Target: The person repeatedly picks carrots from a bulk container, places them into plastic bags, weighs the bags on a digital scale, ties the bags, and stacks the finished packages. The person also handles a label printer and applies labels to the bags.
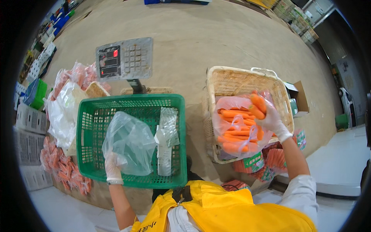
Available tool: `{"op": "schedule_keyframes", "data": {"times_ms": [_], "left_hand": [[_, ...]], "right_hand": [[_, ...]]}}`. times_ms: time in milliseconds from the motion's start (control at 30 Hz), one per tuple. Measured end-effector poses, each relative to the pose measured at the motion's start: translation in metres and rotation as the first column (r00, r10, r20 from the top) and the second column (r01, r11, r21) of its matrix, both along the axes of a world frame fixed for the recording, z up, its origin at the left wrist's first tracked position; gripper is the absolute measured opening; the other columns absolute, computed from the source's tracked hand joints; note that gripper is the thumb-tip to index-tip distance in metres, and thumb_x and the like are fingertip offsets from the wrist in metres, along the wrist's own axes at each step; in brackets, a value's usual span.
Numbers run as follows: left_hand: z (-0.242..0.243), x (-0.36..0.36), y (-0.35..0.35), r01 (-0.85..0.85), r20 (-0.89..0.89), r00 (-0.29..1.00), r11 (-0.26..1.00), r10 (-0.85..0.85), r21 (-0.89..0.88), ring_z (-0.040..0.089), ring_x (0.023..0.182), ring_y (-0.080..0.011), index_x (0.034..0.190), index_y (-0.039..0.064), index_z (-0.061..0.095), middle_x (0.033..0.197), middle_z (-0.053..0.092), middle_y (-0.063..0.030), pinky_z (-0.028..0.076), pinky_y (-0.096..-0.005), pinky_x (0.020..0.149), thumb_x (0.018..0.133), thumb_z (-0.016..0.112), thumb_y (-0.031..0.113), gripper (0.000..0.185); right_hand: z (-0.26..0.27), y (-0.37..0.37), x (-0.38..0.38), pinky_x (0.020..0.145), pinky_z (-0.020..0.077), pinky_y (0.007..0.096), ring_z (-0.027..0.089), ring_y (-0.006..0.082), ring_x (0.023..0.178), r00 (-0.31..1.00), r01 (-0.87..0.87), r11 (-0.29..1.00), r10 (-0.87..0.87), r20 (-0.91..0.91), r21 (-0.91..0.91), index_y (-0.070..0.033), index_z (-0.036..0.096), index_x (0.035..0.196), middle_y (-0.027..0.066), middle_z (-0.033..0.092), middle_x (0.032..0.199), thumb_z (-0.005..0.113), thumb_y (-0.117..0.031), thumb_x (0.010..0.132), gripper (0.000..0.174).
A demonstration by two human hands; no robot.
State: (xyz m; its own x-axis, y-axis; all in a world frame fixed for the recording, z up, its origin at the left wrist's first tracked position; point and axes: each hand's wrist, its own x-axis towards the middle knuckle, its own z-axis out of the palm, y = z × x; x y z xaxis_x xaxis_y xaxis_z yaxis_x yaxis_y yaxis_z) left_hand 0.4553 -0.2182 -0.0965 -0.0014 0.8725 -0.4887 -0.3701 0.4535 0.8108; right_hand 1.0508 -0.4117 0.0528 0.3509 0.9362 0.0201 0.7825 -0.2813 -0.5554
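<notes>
Gloved, my left hand (113, 166) grips the edge of a clear plastic bag (130, 145) over the green plastic crate (181, 139). Inside that crate, on the right, lie label strips (164, 158) bearing print. My right hand (274, 121), also gloved, holds a few carrots (257, 105) above the dirty white plastic crate (213, 87). Below it in that crate, an opened plastic bag is full of carrots (237, 124) lying side by side. The green crate sits in front of a scale display with keypad (124, 59); its weighing plate is hidden.
Bagged carrots (69, 171) lie on the floor at the left, below a heap of white plastic bags (63, 113). More packed carrots (275, 159) lie beside the white crate. An open cardboard box (301, 98) stands behind it. White cartons (32, 119) are stacked at far left.
</notes>
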Motion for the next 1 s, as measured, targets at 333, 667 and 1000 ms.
{"op": "schedule_keyframes", "data": {"times_ms": [333,667,1000], "left_hand": [[-0.033,0.015,0.043,0.197,0.276,0.952,0.953,-0.131,-0.229,0.058,0.073,-0.0147,0.106,0.008,0.06,0.085,0.06,0.0002,0.05,-0.0291,0.067,0.085,0.064,0.017,0.024],[-0.084,-0.054,0.1,0.318,0.306,0.923,0.909,-0.232,-0.269,0.062,0.089,-0.0182,0.118,0.01,0.052,0.104,0.062,-0.0049,0.053,-0.0312,0.077,0.089,0.056,0.019,0.031],[0.041,-0.129,0.091,0.531,-0.967,-0.229,0.818,-0.116,-0.224,0.059,0.098,-0.0365,0.106,0.01,0.059,0.104,0.061,-0.0189,0.047,-0.0454,0.084,0.081,0.052,0.019,0.027]], "right_hand": [[0.103,0.088,-0.192,0.075,0.0516,0.0321,0.059,0.0189,0.081,0.795,0.244,0.692,0.259,-0.549,0.679,-0.007,0.044,0.114,0.0066,0.057,0.094,0.069,-0.009,0.073,0.049],[-0.153,0.254,-0.459,0.075,0.0499,0.0416,0.062,0.0338,0.09,0.761,-0.632,0.767,0.641,-0.102,0.109,-0.011,0.058,0.106,0.0127,0.065,0.096,0.073,-0.019,0.067,0.043],[-0.193,0.249,-0.488,0.081,0.0491,0.0366,0.061,0.0305,0.096,0.564,-0.802,0.474,0.8,-0.203,-0.363,-0.01,0.057,0.115,0.0168,0.064,0.104,0.062,-0.023,0.081,0.037]]}}
